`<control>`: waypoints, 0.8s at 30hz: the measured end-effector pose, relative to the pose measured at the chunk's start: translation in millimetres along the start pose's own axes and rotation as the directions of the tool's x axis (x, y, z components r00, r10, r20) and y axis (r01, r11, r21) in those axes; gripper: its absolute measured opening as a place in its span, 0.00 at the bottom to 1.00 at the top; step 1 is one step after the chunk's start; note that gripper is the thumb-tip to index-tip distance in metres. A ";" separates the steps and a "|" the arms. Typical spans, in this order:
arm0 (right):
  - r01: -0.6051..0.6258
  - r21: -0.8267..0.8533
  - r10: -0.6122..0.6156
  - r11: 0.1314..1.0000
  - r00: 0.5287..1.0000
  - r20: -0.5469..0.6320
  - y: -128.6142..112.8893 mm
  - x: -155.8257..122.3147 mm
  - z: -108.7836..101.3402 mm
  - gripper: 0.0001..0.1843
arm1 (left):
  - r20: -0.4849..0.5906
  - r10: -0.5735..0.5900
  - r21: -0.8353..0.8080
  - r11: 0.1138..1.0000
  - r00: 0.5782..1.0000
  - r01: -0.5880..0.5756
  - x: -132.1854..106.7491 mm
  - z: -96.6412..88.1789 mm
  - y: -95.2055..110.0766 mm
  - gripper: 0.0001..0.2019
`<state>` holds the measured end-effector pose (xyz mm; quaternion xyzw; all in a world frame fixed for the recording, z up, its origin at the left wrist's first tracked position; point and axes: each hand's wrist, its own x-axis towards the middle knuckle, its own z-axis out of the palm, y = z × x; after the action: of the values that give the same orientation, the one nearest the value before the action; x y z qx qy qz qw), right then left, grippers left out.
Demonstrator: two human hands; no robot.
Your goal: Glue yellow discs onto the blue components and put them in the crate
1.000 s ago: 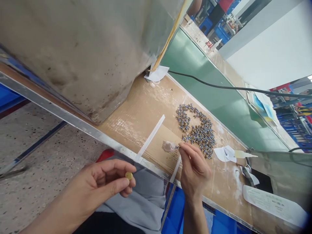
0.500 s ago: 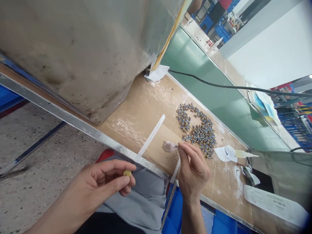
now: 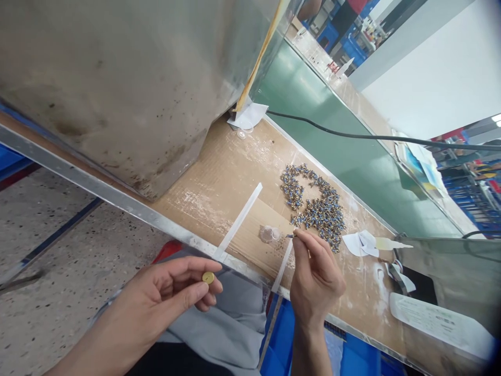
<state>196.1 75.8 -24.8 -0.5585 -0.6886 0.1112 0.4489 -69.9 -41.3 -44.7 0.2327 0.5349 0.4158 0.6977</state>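
"What's in your fingers?"

"My left hand (image 3: 168, 292) pinches a small, round, brass-yellow disc (image 3: 208, 278), smooth-faced, between thumb and fingers. My right hand (image 3: 318, 277) grips a tiny blue-and-gold piece (image 3: 290, 236), thumb against forefinger, blue end leftward."

"Pose?"

"Left: fingers curled, over grey cloth (image 3: 219, 331), short of the table edge. Right: reaching across the brown table (image 3: 230, 183), just beside a clear, round plastic dish (image 3: 270, 234)."

"Farther out?"

"Blue-and-gold small parts (image 3: 323, 216), heaped, with a ring-like spread. Rightward, a white plastic container (image 3: 438, 324) with printed label; lettering too blurred to read."
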 end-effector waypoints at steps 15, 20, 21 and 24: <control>-0.083 0.014 0.083 0.996 0.996 0.013 0.0 -13.5 1.6 0.06 | -0.090 -0.061 -0.012 0.998 0.994 0.060 -6.0 16.9 6.0 0.18; -0.100 0.006 0.100 0.995 0.994 0.034 -0.5 -19.5 2.6 0.06 | -0.105 -0.062 0.003 0.998 0.993 0.063 -5.8 16.9 2.9 0.18; -0.105 0.003 0.105 0.994 0.994 0.035 0.0 -20.1 2.7 0.06 | -0.108 -0.064 0.007 0.998 0.992 0.065 -5.9 17.0 2.5 0.18; -0.124 -0.005 0.124 0.992 0.992 0.027 2.2 -21.4 1.9 0.06 | -0.116 -0.061 0.008 0.998 0.991 0.063 -6.1 17.7 3.0 0.18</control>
<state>195.6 58.6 -38.0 -0.5993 -0.6590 0.1453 0.4306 -54.8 -42.6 -33.4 0.1957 0.5838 0.4034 0.6768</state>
